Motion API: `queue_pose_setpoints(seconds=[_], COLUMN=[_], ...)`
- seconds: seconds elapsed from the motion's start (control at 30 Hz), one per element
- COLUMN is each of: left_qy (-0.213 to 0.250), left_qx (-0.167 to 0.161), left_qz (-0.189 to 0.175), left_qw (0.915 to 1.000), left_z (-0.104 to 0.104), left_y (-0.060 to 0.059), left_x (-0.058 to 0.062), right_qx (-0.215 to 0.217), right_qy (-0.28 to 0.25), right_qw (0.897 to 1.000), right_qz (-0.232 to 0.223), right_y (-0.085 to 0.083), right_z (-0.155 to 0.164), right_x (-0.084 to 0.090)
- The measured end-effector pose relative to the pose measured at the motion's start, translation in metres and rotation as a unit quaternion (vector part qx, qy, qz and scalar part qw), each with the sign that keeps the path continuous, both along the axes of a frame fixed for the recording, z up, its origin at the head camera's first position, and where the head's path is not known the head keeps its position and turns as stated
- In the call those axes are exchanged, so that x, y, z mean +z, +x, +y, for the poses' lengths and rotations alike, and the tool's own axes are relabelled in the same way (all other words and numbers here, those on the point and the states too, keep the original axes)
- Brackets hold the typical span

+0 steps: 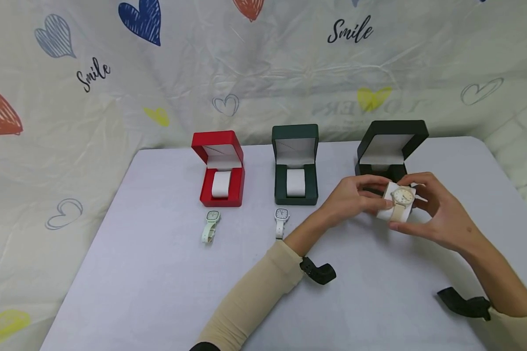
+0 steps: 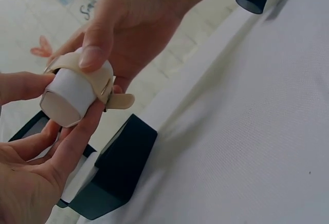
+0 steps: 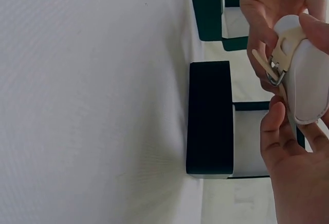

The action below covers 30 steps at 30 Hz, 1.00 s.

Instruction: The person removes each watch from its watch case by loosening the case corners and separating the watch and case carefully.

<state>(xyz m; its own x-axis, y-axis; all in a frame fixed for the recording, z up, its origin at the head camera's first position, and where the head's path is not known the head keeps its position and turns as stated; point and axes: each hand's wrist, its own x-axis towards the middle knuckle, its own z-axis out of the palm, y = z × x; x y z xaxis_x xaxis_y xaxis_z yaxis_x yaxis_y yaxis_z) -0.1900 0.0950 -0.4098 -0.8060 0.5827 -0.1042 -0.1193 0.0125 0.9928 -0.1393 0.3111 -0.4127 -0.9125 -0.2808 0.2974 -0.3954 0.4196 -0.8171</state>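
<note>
A watch with a round pale dial and beige strap wraps a white watch cushion, held up in front of the black-looking box at the right. My left hand grips the cushion from the left, fingers around its end. From the right, my right hand holds the watch and cushion, its thumb pressing the strap in the left wrist view. The strap runs through a metal buckle, and its free end sticks out. A pale green watch and a white watch lie to the left.
An open red box and an open green box stand along the table's back, each with a white cushion inside. The white-covered table meets a heart-printed sheet behind. A black wrist mount juts from the left wrist.
</note>
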Motion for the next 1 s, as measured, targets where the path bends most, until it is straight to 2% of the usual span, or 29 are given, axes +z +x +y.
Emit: queue_pose_setpoints(seconds=[0.23, 0.5, 0.7, 1.0], left_qy=[0.025, 0.056, 0.043, 0.011], left_qx=[0.020, 0.038, 0.053, 0.065], left_qz=[-0.008, 0.010, 0.019, 0.019], left_qw=[0.9995, 0.9977, 0.9975, 0.9976], left_z=[0.0019, 0.0047, 0.0046, 0.0036], left_y=[0.0004, 0.0015, 0.0016, 0.0016], left_x=[0.0001, -0.0008, -0.0015, -0.0026], right_qx=[-0.009, -0.024, -0.018, -0.019], right_qy=[-0.003, -0.014, -0.009, 0.001], right_qw=[1.000, 0.998, 0.996, 0.996], right_qz=[0.014, 0.053, 0.084, 0.092], right_y=[0.0010, 0.0032, 0.0014, 0.0018], right_z=[-0.0011, -0.0064, -0.0072, -0.0069], right_x=[-0.0001, -0.0021, -0.0026, -0.0037])
